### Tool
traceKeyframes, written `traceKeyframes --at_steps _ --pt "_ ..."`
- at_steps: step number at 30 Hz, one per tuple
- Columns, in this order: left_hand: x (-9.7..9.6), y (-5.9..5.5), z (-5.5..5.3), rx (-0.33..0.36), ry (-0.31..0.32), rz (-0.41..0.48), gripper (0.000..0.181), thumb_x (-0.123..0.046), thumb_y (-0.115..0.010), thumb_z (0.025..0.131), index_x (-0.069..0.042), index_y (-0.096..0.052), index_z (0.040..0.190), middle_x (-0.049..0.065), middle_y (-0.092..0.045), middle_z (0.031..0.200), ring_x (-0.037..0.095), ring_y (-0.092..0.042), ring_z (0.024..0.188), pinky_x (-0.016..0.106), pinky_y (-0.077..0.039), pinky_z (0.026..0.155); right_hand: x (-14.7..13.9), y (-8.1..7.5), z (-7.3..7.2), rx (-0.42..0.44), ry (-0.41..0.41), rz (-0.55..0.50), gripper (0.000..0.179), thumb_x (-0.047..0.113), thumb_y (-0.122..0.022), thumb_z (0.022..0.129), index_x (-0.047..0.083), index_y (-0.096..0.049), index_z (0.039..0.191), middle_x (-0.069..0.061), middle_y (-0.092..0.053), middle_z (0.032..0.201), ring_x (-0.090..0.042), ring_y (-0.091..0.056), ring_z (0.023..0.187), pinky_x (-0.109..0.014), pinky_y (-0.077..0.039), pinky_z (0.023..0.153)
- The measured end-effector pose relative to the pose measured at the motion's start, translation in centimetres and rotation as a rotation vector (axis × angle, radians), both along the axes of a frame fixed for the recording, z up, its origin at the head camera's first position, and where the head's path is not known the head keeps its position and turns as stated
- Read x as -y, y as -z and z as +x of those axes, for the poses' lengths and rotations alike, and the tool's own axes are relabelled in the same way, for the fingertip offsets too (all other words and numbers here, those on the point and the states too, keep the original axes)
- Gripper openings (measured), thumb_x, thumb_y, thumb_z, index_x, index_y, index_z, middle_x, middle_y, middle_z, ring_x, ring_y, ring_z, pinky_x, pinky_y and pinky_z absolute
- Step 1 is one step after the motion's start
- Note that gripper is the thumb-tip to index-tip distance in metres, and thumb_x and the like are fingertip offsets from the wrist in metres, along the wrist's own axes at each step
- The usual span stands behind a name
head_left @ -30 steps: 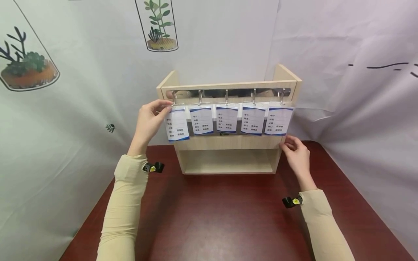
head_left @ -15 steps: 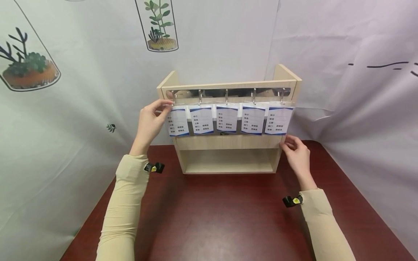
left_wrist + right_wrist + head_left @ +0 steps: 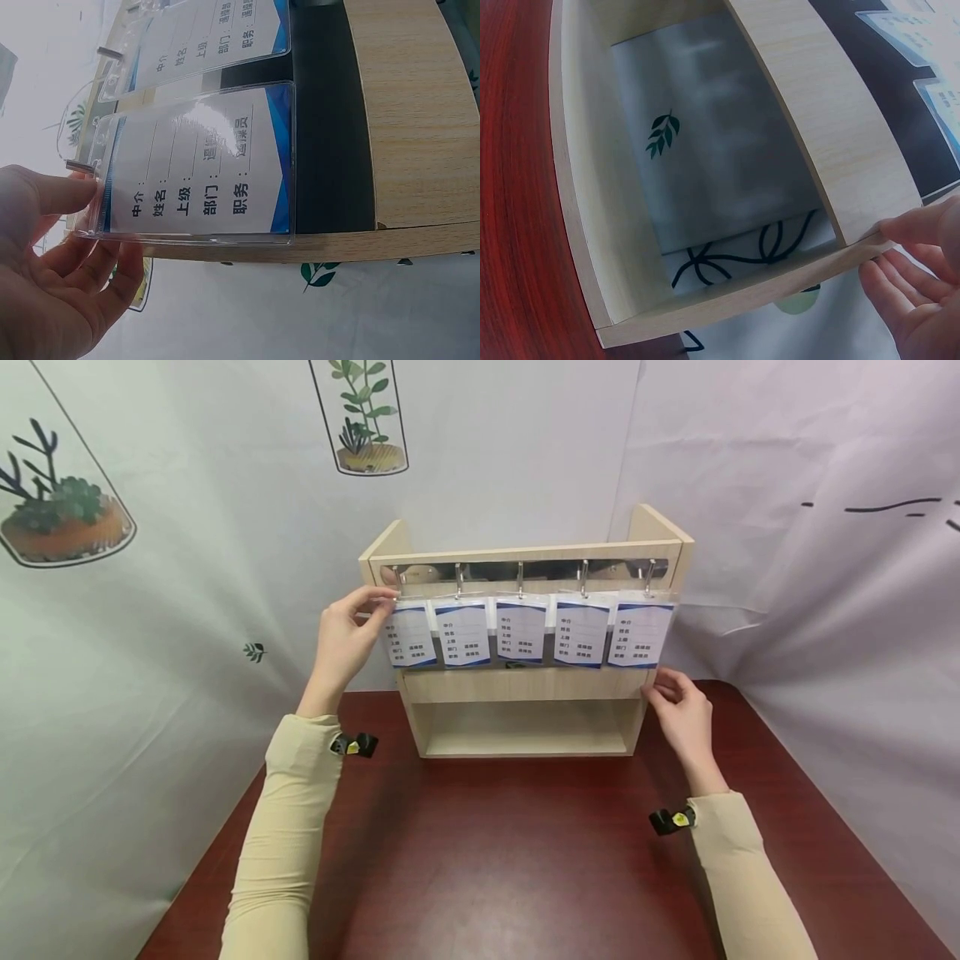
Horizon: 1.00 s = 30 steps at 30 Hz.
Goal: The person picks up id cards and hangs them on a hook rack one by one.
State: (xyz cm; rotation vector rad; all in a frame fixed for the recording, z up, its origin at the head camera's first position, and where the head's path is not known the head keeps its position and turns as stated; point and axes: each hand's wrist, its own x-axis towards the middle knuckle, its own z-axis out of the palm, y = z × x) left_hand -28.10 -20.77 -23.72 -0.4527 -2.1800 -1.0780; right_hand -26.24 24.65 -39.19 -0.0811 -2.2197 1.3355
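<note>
A row of name badges in clear plastic sleeves hangs from metal hooks on the front of a wooden shelf unit [image 3: 517, 687]. At the row's left end, my left hand [image 3: 347, 631] pinches the top outer corner of the leftmost badge [image 3: 195, 165] between thumb and fingers, just beside its hook [image 3: 80, 166]. That badge's printed face points outward, with blue bands at both ends. My right hand [image 3: 681, 710] grips the unit's right side edge below the rightmost badge [image 3: 640, 635]. In the right wrist view, thumb and fingers of that hand [image 3: 922, 270] lie on either side of the wooden side board.
The unit stands at the back of a dark red table [image 3: 510, 860]. Its lower compartment [image 3: 525, 731] is open at the front. A shiny metal strip [image 3: 487, 572] bears the hooks. A white printed cloth [image 3: 517, 452] hangs close behind and at the sides.
The leftmost badge's lower edge has swung up and back toward the panel, level with its neighbours. My left hand has shifted slightly right; the right hand keeps its place.
</note>
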Motion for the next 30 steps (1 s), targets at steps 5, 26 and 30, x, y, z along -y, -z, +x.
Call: traceKeyframes --at_steps 5,26,30 --pt "0.1 0.3 0.1 -0.001 0.013 -0.002 0.023 -0.025 -0.064 0.100 -0.010 -0.073 0.116 0.008 -0.073 0.112 0.017 -0.067 0.097 0.025 -0.051 0.081 0.0 0.0 0.0 -0.001 -0.005 0.004 0.043 0.026 -0.068 0.096 0.003 -0.063 0.132 -0.015 -0.069 0.123 -0.009 -0.066 0.104 -0.009 -0.044 0.078" --pt "3.7 4.4 1.5 0.035 -0.114 -0.029 0.030 -0.022 -0.061 0.101 -0.006 -0.066 0.126 0.016 -0.071 0.110 0.028 -0.066 0.102 0.048 -0.052 0.088 -2.6 0.2 1.7 -0.018 -0.003 0.109 0.037 0.022 -0.066 0.098 0.003 -0.063 0.131 -0.016 -0.069 0.123 0.022 -0.050 0.089 -0.006 -0.042 0.073" --pt "4.7 5.3 2.3 -0.026 -0.157 -0.051 0.027 -0.016 -0.062 0.100 -0.003 -0.066 0.124 0.017 -0.069 0.112 0.030 -0.065 0.106 0.048 -0.052 0.090 -3.6 -0.2 2.4 -0.027 0.038 0.145 0.036 0.022 -0.065 0.099 0.006 -0.064 0.130 -0.014 -0.069 0.123 0.022 -0.047 0.089 -0.006 -0.041 0.073"
